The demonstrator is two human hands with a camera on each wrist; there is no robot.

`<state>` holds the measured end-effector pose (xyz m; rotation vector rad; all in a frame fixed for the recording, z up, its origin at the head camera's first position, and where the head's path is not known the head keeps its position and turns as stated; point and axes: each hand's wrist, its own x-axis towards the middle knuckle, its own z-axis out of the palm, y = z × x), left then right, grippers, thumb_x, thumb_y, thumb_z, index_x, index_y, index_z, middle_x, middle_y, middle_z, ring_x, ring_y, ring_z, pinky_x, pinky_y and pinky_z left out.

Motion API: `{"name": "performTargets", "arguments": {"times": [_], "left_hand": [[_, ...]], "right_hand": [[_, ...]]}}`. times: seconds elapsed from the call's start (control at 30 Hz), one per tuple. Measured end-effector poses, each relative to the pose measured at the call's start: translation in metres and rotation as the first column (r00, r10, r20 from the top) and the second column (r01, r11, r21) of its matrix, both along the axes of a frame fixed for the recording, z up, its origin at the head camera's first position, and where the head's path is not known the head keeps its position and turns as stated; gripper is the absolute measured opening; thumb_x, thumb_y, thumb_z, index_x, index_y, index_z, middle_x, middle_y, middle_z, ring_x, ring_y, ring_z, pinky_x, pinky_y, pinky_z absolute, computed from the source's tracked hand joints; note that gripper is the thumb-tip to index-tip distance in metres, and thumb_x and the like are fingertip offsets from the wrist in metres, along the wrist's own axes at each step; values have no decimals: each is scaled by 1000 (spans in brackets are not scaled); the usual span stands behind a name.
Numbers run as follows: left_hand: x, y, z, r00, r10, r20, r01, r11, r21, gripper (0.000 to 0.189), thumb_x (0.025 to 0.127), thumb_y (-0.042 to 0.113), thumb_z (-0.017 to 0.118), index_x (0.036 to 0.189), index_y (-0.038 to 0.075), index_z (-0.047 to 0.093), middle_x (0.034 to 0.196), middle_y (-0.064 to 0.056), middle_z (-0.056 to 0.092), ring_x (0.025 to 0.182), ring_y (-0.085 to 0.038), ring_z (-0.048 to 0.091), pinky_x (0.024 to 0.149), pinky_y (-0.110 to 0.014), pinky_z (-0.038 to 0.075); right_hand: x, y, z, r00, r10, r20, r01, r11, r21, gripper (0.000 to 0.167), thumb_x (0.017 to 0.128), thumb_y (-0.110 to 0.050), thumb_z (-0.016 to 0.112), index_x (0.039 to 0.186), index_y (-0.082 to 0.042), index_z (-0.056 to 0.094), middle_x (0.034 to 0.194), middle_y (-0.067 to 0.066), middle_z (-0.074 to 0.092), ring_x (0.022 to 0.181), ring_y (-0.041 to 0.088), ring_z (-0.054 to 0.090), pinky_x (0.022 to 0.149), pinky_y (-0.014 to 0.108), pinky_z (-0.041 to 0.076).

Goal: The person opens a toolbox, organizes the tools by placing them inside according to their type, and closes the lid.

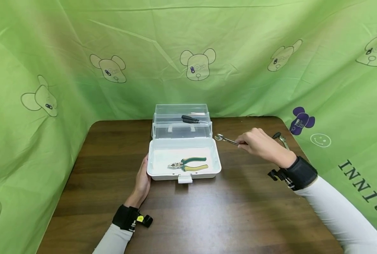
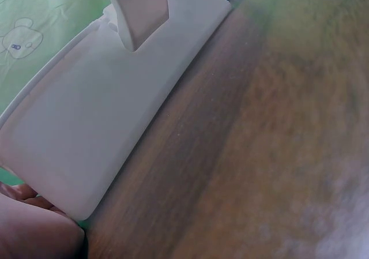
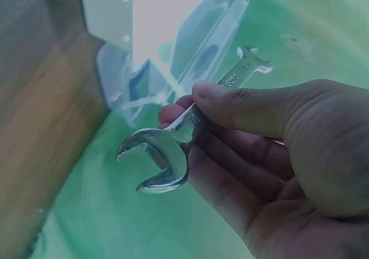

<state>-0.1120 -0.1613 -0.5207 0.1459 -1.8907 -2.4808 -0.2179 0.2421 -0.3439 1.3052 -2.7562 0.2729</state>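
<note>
The right hand pinches a shiny metal open-ended wrench by its shaft, thumb pressed on top and fingers curled under, so the tool stays level in the air just beside the right wall of the open white plastic toolbox; the box stands near the far edge of the dark brown wooden tabletop. The left hand rests with straight fingers together against the box's left wall, probably to keep it from sliding; green-and-yellow handled pliers lie inside.

The right hand pinched a steel wrench between thumb and fingers. A clear plastic box stood behind it.
</note>
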Motion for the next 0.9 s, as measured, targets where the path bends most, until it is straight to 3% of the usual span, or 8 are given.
{"name": "performTargets", "arguments": {"times": [0.4,0.9], "left_hand": [[1,1,-1,1000,13,-15,-13,1000,9,63,119,38,20,169,0,12,177,-16,10,163,-28,5,132,-49,6],[1,1,1,1000,9,-3,-9,1000,2,63,119,38,19,170,2,11,177,-15,9,163,-28,6,132,-48,7]], "right_hand": [[-24,-44,8,998,67,-13,-68,997,-25,18,86,5,81,78,-10,73,71,-4,66,62,8,52,58,35,49],[-43,-91,7,989,144,28,-143,989,-24,44,87,11,69,62,-15,44,64,-10,29,59,8,29,57,28,25]]}}
